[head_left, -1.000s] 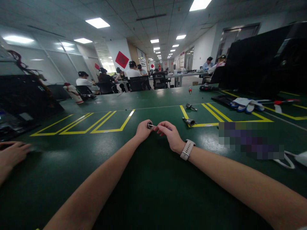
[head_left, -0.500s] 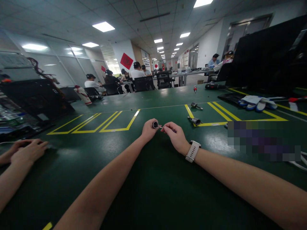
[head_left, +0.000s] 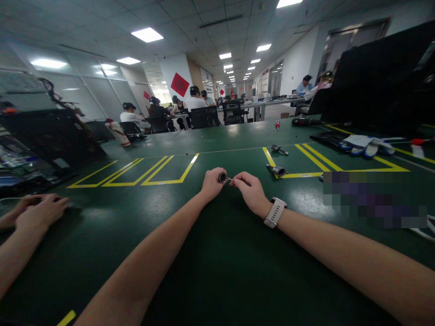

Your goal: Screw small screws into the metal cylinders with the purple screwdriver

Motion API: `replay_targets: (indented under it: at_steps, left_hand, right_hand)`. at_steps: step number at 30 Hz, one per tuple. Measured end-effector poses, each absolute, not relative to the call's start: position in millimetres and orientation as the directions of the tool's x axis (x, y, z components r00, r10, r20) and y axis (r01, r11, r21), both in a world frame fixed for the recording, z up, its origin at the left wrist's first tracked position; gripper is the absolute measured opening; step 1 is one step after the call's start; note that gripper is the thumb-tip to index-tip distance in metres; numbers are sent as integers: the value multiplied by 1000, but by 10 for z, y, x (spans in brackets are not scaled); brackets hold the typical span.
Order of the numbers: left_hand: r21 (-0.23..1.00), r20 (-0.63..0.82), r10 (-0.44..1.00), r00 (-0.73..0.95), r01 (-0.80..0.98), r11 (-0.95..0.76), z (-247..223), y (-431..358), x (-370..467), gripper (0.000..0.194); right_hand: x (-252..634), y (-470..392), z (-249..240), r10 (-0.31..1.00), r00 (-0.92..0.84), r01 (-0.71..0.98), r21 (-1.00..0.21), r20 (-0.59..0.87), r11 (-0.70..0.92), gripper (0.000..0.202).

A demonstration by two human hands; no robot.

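Observation:
My left hand (head_left: 212, 184) is wrapped around a dark, hollow cylindrical metal part (head_left: 222, 178), its round open end facing right and towards me. In my right hand (head_left: 249, 190), thumb and fingertips pinch a small screwdriver (head_left: 229, 179); its thin shaft reaches to the rim of the part, and the palm hides most of its handle. Whether the tip is inside the part I cannot tell. To the right lie a cup-shaped metal part with a shank (head_left: 277, 170) and, behind it, a smaller metal piece with a shank (head_left: 279, 149).
Yellow tape (head_left: 299, 175) marks rectangles on the green table (head_left: 217, 271). Gloves (head_left: 367, 145), a dark power tool (head_left: 306, 121) and a red-handled tool (head_left: 277, 124) lie at the back right. A blurred-out object (head_left: 370, 199) is at right. Another person's hands (head_left: 41, 213) rest at left.
Both hands stay together, the part and the shaft shifted very slightly to the right in view. The screwdriver's handle is now less visible behind my right fingers.

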State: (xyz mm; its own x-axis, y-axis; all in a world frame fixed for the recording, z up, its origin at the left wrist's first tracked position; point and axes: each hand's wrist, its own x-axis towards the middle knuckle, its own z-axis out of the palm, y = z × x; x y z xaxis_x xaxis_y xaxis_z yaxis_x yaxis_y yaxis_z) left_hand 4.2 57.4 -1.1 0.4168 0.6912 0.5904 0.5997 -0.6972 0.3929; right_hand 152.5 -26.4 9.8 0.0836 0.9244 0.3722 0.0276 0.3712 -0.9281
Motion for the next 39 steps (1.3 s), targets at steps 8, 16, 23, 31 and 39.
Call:
replay_targets:
  at_steps: [8, 16, 23, 31, 39]
  left_hand:
    - [406, 557, 664, 498, 535, -741, -28, 563, 49, 16]
    - [405, 549, 685, 479, 564, -719, -39, 573, 48, 14]
    - [388, 526, 683, 507, 571, -723, -11, 554, 46, 11]
    - [464, 489, 678, 550, 494, -735, -8, 535, 52, 11]
    - [469, 484, 691, 537, 508, -723, -26, 558, 50, 11]
  right_hand:
    - [1634, -80, 17, 987, 107, -266, -953, 124, 148, 12]
    - [1596, -167, 43, 971, 138, -258, -939, 196, 226, 10]
    - [1574, -201, 76, 974, 122, -245, -945, 191, 217, 10]
    - [1661, -59, 34, 994, 111, -354, -934, 1, 41, 11]
    - [1617, -146, 57, 981, 159, -315, -935, 114, 160, 9]
